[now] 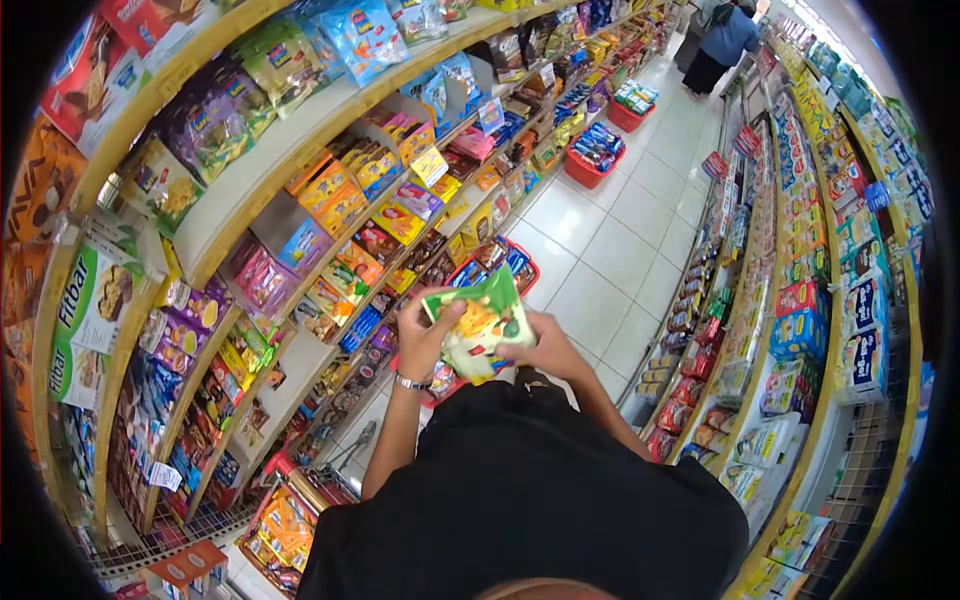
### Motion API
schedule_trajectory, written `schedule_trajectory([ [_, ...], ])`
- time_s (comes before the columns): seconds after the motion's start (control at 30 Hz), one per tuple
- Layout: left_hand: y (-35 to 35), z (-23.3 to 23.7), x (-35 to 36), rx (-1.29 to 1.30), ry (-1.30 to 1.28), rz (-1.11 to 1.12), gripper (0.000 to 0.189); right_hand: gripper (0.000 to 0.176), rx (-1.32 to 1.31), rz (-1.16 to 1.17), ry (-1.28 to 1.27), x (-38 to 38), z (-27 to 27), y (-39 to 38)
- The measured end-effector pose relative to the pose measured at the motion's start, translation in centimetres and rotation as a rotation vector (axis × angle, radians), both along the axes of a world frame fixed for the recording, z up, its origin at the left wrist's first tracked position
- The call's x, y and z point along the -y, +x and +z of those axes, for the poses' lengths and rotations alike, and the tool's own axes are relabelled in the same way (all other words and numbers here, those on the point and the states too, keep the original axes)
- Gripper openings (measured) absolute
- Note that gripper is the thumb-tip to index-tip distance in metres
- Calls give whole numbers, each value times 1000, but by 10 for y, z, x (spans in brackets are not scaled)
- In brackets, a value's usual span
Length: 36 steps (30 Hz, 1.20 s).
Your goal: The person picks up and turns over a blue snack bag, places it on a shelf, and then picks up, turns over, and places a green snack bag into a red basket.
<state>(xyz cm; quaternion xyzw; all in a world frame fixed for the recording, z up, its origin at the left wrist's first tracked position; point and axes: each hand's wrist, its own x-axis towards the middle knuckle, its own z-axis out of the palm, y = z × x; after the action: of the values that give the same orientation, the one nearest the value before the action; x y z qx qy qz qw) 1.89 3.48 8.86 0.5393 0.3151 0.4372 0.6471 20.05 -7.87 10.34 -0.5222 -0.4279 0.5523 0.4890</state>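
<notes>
1. The left hand point(424, 330) grasps the left side of a green-and-cream snack packet point(480, 322), its thumb pressed across the printed front.
2. The right hand point(547, 345) grips the packet's lower right side; its fingers are partly blurred, so how firmly they press is hard to tell.
3. The packet is held up in front of the black shirt point(560, 490), tilted, its green top edge pointing away from the body.
4. It looks like a light, soft pouch, probably puffed with air; the glossy film could slip under dry fingertips, and whatever is inside may crush if squeezed.
5. The side edges or the flat top seal seem the best places to take hold, with little pressure on the bulging middle.
6. Beyond the packet, low on the aisle side, is a red basket point(533, 275) of packaged goods; another red bin point(590, 177) stands farther along the tiled floor point(625, 220).
7. Stocked shelves line both sides.
</notes>
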Motion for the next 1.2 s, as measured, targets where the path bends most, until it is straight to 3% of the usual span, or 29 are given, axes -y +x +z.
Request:
schedule_trajectory([
  [0.1,3,18,7,81,-47,28,22,38,68,-133,88,0,16,-10],
  [0.4,-21,39,23,202,-97,29,23,46,-71,-44,124,7,48,-39],
  [0.63,-22,46,27,218,-44,-1,24,40,-51,-41,151,9,48,-40],
  [0.73,-18,46,29,169,-14,-55,24,30,-8,-125,175,10,42,-35],
  [0.97,-6,44,39,119,-78,-427,51,25,-33,-398,299,12,46,-21],
  [1.2,5,36,46,148,-55,-363,42,29,-58,-434,271,12,55,-8],
])
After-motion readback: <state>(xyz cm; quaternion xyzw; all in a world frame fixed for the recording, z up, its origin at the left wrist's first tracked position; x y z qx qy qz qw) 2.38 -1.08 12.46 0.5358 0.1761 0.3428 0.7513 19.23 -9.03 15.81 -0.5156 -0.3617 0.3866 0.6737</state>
